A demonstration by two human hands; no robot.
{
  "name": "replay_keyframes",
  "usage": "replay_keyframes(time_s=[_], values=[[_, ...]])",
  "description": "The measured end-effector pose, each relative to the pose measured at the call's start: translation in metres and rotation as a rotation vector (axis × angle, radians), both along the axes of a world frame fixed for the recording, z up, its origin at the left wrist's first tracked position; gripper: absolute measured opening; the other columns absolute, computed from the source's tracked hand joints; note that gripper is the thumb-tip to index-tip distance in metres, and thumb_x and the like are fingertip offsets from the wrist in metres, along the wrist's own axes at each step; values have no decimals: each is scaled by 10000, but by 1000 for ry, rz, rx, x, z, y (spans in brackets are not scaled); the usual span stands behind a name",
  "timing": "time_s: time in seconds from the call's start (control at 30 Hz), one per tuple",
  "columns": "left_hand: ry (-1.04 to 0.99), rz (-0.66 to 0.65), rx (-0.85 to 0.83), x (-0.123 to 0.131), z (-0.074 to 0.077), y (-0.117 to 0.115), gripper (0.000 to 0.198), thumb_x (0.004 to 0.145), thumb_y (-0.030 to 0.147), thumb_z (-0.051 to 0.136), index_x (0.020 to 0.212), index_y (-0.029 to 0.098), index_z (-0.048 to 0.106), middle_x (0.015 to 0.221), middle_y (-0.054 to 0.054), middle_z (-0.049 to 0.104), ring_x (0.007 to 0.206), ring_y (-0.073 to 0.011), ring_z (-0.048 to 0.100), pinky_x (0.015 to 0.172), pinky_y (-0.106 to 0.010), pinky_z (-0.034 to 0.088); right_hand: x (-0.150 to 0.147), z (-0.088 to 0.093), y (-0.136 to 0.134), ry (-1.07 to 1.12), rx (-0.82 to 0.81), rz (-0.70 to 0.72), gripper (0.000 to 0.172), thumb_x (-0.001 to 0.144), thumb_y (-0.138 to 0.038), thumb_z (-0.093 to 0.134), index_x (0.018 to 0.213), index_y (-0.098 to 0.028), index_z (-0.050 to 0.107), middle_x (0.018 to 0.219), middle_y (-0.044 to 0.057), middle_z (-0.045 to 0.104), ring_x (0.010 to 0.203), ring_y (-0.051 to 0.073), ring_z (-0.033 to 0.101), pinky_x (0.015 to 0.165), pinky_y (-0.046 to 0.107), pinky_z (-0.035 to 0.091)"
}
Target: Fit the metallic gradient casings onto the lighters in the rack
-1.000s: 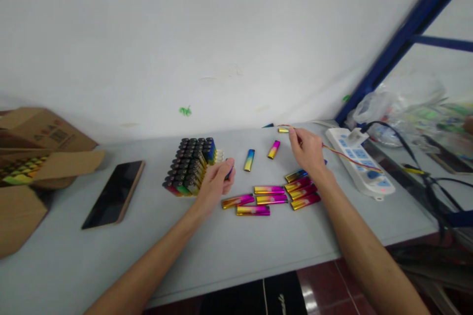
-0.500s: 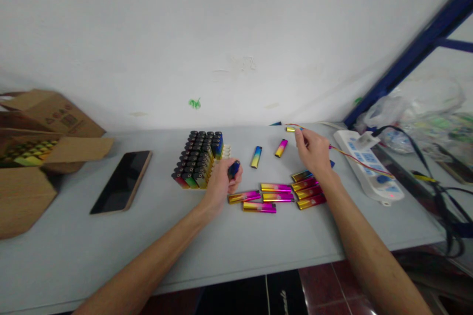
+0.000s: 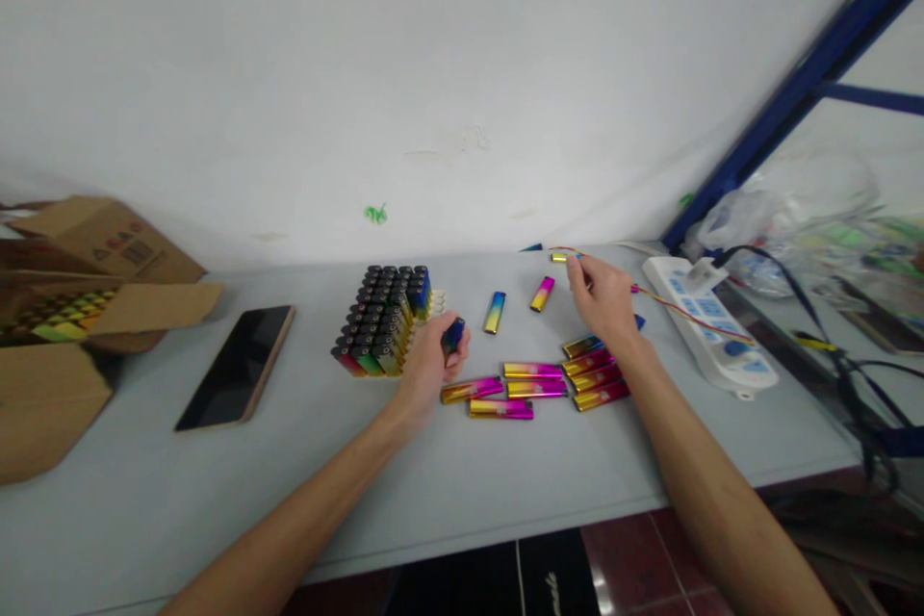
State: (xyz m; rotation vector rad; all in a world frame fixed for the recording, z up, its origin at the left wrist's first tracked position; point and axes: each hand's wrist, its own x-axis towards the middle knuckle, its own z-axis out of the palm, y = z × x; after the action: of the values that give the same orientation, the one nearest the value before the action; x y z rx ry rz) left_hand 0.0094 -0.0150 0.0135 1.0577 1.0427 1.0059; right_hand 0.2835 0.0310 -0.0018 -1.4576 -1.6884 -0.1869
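Observation:
My left hand (image 3: 427, 356) is closed around a lighter with a dark blue end (image 3: 452, 337), just right of a block of upright lighters (image 3: 379, 308). These stand close together in a white holder (image 3: 439, 301) whose right part shows bare. My right hand (image 3: 603, 300) is raised over the table's right side with its fingers pinched. A thin red-and-yellow wire (image 3: 668, 301) runs behind that hand and shows again near its fingertips, but what the fingers hold is hidden. Below and between the hands lie several pink-and-gold lighters (image 3: 536, 389) and several red-and-gold lighters (image 3: 601, 395).
A blue-yellow lighter (image 3: 495, 313) and a pink-yellow lighter (image 3: 542, 295) lie farther back. At left are a phone (image 3: 237, 366) and an open cardboard box (image 3: 155, 308) containing more lighters. A white power strip (image 3: 711, 327) with cables sits at right, near plastic bags (image 3: 751, 221).
The camera view has shifted slightly, so everything sits a little lower and further left. Both hands keep nearly the same pose, the left still gripping the lighter.

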Motion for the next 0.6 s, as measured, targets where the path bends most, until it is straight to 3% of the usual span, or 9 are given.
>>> replay_keyframes(time_s=[0.2,0.6], values=[[41,31,13,-2,0,0,384,835,509,555,590,222,482,506,85,280,430,-79,210,428,-197,154,-1,1,-1,-7,-6,15,568,1131,-611,318,682,-271,387,610,20,535,590,196,486,638,363,316],[-11,15,-17,1,1,-3,448,842,589,547,593,223,485,515,80,294,452,-84,228,428,-190,193,-1,0,0,-16,-17,15,562,1135,-600,320,687,-269,395,632,26,557,606,199,492,649,364,322]])
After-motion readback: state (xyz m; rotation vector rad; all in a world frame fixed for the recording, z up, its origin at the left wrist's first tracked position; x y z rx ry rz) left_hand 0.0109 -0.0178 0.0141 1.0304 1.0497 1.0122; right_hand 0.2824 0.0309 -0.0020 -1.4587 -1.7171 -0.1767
